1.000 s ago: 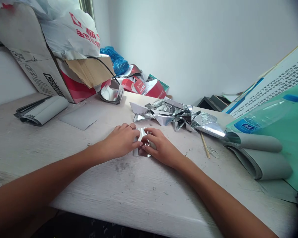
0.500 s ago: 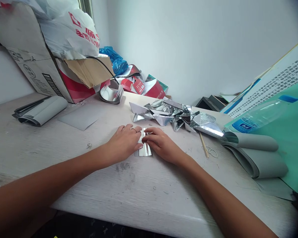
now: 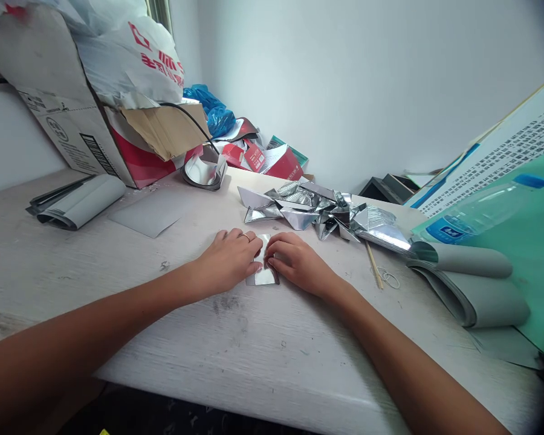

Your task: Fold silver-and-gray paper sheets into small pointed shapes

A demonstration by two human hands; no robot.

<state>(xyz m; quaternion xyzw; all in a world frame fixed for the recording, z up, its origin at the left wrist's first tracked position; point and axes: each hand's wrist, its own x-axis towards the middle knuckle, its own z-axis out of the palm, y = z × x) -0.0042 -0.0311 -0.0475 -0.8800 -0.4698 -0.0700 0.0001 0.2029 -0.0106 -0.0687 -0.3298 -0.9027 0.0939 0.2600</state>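
A small strip of silver foil paper lies on the table top in front of me, its shiny side partly showing. My left hand holds its left side down, thumb and bent fingers on the paper. On the opposite edge, my right hand has its fingers curled together and pinched on the foil. My fingers hide much of the strip. Just beyond my hands lies a pile of folded silver foil pieces.
Grey-backed sheets lie folded at left, near a single flat sheet. A cardboard box stands behind them. At right are a thin stick, rubber bands, a folded grey stack and a plastic bottle.
My right fingers have shifted slightly to the right and curled closer on the foil edge. The strip's shiny face has opened out a little wider. My left hand stays nearly still.
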